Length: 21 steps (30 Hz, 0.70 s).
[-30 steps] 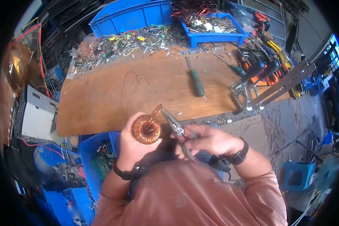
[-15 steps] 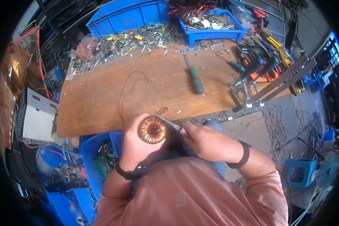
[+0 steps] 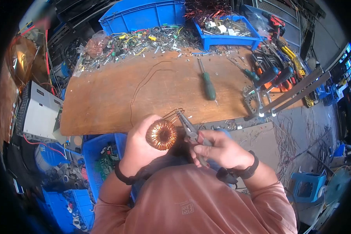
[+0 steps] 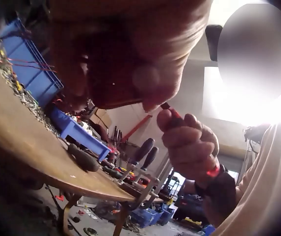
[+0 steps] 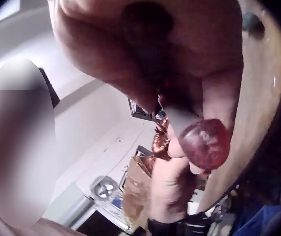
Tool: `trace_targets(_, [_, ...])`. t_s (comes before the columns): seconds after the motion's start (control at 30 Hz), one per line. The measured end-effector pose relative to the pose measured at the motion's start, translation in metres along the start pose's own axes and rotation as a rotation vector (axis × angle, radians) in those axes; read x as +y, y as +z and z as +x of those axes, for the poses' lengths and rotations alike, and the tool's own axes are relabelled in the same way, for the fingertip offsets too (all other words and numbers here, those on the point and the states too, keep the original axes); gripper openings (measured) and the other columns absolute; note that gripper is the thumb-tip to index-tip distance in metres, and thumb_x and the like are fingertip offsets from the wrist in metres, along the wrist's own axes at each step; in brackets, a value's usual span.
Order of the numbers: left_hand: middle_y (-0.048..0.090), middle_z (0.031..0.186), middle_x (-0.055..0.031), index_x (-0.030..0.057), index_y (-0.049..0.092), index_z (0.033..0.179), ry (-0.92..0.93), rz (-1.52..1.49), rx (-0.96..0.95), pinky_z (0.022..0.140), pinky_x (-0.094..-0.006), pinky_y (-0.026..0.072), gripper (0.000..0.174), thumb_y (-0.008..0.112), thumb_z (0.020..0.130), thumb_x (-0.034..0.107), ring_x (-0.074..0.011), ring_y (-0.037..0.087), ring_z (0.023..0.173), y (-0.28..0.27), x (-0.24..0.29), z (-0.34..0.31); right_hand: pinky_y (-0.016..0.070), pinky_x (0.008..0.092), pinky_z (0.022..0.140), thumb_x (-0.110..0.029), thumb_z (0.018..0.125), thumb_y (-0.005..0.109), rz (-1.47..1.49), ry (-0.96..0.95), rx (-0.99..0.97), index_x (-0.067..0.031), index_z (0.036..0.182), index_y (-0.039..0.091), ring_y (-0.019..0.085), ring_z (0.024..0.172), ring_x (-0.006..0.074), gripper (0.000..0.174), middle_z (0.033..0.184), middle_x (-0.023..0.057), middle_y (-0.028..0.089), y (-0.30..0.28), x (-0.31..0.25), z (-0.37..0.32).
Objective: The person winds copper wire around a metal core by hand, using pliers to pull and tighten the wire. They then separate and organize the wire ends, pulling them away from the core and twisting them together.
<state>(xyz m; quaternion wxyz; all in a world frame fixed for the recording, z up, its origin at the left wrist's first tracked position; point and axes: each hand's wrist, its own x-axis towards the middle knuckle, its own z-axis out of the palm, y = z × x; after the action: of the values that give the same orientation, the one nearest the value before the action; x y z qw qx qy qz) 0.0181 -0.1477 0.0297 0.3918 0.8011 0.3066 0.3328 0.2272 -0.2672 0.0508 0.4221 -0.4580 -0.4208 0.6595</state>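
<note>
My left hand (image 3: 139,145) holds a copper-wound ring coil (image 3: 162,135), its wound face turned up. A bent loop of copper wire (image 3: 170,114) sticks out from the coil's far side. In my right hand (image 3: 217,150) I grip long-nose pliers (image 3: 188,128), their tips right at the end of that loop. The right wrist view shows a red handle end (image 5: 206,145) of the pliers, with the coil (image 5: 161,140) beyond. From behind my left hand a long thin copper wire (image 3: 138,89) runs out over the wooden table. The left wrist view shows the coil only darkly.
A green-handled screwdriver (image 3: 208,86) lies on the table (image 3: 101,97). Loose scrap (image 3: 132,43) and a blue tray (image 3: 230,41) of metal parts stand at the back. Clamps (image 3: 267,78) and hand tools are at the right. A blue crate (image 3: 91,156) stands below the table's front edge.
The pliers went from the loop's end to the coil's edge, then back out to the loop's end. The loop leans further right. The long wire has swung right across the table.
</note>
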Motion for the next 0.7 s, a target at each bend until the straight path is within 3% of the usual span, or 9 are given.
trace_targets(0.13, [0.063, 0.096, -0.0069, 0.0015, 0.057, 0.108, 0.067, 0.014, 0.075, 0.078, -0.0293, 0.0503, 0.053, 0.081, 0.061, 0.004, -0.0138, 0.061, 0.088, -0.005, -0.002, 0.001, 0.0544, 0.0305, 0.064, -0.012, 0.096, 0.052, 0.473, 0.075, -0.129, 0.0011, 0.119, 0.050, 0.065, 0.076, 0.0195, 0.026, 0.087, 0.0100, 0.061, -0.002, -0.001, 0.001])
trace_targets(0.23, [0.064, 0.096, -0.0086, 0.0011, 0.058, 0.106, 0.083, 0.079, 0.082, 0.078, -0.0306, 0.0504, 0.052, 0.082, 0.060, 0.006, -0.0159, 0.062, 0.087, -0.011, -0.003, 0.000, 0.0569, 0.0340, 0.065, -0.013, 0.095, 0.054, 0.662, 0.025, -0.266, 0.0019, 0.122, 0.047, 0.065, 0.077, 0.0210, 0.031, 0.092, 0.0121, 0.060, -0.006, 0.014, 0.010])
trace_targets(0.33, [0.064, 0.097, -0.0087, 0.0008, 0.058, 0.109, 0.033, 0.081, 0.058, 0.080, -0.0309, 0.0507, 0.057, 0.083, 0.058, 0.007, -0.0161, 0.062, 0.089, -0.009, -0.013, -0.005, 0.0570, 0.0339, 0.067, -0.011, 0.095, 0.054, 0.670, 0.029, -0.278, 0.0020, 0.124, 0.046, 0.065, 0.078, 0.0217, 0.033, 0.093, 0.0122, 0.060, -0.006, 0.019, 0.019])
trace_targets(0.53, [0.064, 0.099, -0.0085, -0.0001, 0.055, 0.114, -0.001, -0.001, 0.087, 0.082, -0.0302, 0.0508, 0.064, 0.085, 0.057, 0.008, -0.0153, 0.063, 0.090, -0.004, -0.019, -0.011, 0.0552, 0.0317, 0.073, -0.003, 0.092, 0.049, 0.260, 0.133, -0.183, -0.0005, 0.124, 0.046, 0.065, 0.087, 0.0208, 0.032, 0.099, 0.0117, 0.061, -0.015, 0.003, 0.018])
trace_targets(0.63, [0.065, 0.101, -0.0086, -0.0009, 0.054, 0.116, -0.068, -0.026, 0.025, 0.083, -0.0298, 0.0507, 0.067, 0.085, 0.057, 0.008, -0.0141, 0.062, 0.092, -0.004, -0.016, -0.014, 0.0530, 0.0332, 0.073, -0.004, 0.093, 0.047, -0.081, 0.082, -0.187, -0.0020, 0.124, 0.047, 0.065, 0.089, 0.0246, 0.031, 0.098, 0.0145, 0.063, -0.023, 0.001, 0.015])
trace_targets(0.7, [0.066, 0.101, -0.0117, -0.0002, 0.055, 0.116, -0.105, -0.093, 0.032, 0.082, -0.0317, 0.0516, 0.065, 0.085, 0.059, 0.011, -0.0190, 0.065, 0.092, -0.003, -0.012, -0.014, 0.0518, 0.0365, 0.072, -0.006, 0.093, 0.047, -0.570, -0.081, -0.056, -0.0022, 0.122, 0.047, 0.065, 0.088, 0.0304, 0.029, 0.097, 0.0174, 0.063, -0.018, 0.005, 0.010])
